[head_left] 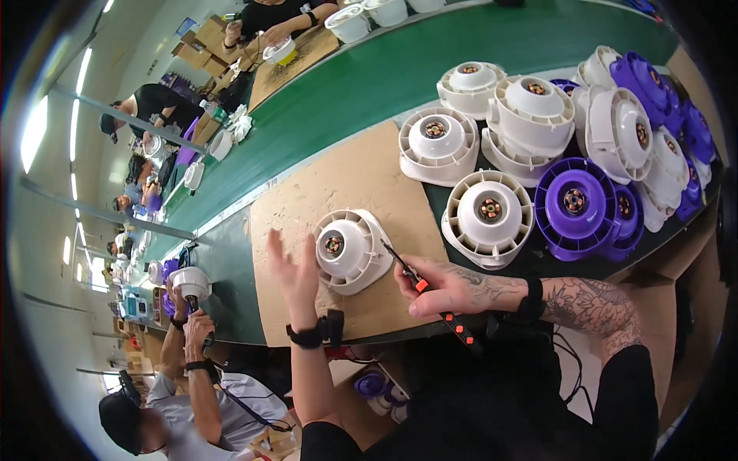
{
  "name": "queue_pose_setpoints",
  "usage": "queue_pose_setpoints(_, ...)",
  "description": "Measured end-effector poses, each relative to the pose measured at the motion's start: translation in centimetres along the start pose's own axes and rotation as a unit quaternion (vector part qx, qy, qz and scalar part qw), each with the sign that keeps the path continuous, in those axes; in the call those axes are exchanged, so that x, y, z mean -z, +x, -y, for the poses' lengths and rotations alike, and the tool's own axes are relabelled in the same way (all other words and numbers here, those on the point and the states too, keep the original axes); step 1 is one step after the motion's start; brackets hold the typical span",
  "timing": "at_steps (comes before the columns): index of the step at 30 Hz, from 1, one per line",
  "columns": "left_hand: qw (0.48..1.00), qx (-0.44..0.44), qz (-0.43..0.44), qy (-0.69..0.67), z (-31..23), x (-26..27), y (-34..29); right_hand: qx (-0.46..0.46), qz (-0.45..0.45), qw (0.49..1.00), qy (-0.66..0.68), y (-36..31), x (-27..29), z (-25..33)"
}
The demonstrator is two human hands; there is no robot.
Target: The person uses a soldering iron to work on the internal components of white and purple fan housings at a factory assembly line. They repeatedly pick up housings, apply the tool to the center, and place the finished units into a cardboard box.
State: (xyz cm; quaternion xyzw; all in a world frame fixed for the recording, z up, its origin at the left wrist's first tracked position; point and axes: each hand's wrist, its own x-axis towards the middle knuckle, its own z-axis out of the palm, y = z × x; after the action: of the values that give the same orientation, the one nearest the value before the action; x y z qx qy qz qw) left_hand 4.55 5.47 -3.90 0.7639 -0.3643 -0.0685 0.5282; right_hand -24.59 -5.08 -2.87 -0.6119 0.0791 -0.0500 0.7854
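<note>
A white round plastic fan housing (361, 260) lies on a cardboard sheet (307, 203) in front of me. Ribs run around its rim, and copper motor windings show at its centre. My left hand (294, 269) is raised at the housing's left side, empty, fingers spread and slightly blurred. Whether it touches the rim I cannot tell. On the other side, my right hand (434, 286) grips a slim black tool with orange-red squares (459, 329) along its handle. The tool's thin dark tip points toward the housing's right edge. Its exact kind is unclear.
White housings (438, 146) and purple housings (575, 201) are heaped to the right on the green bench (323, 131). At lower left a co-worker (204, 399) holds a tool against a white housing (191, 283). Across the bench another person handles a white part (279, 51).
</note>
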Motion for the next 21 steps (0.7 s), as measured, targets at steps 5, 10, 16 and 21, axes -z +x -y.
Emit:
queue_pose_setpoints(5, 0.981, -0.151, 0.084, -0.085, -6.1, -0.2, -10.0, -0.062, -0.052, 0.996, 0.027, 1.2, 0.3, -1.0)
queue_pose_setpoints(10, 0.938, 0.011, 0.272, -0.216, -7.7, -2.3, -13.9, -0.073, -0.089, 0.993, -0.025, 2.3, -0.9, -2.8)
queue_pose_setpoints(16, 0.893, 0.066, 0.342, -0.286, -5.6, -4.6, -12.8, -0.046, -0.103, 0.993, -0.032, 1.9, -1.0, -2.9)
queue_pose_setpoints(21, 0.929, 0.019, 0.292, -0.225, -6.2, -5.0, -13.7, -0.015, -0.139, 0.989, -0.048, 1.2, -2.8, -2.3)
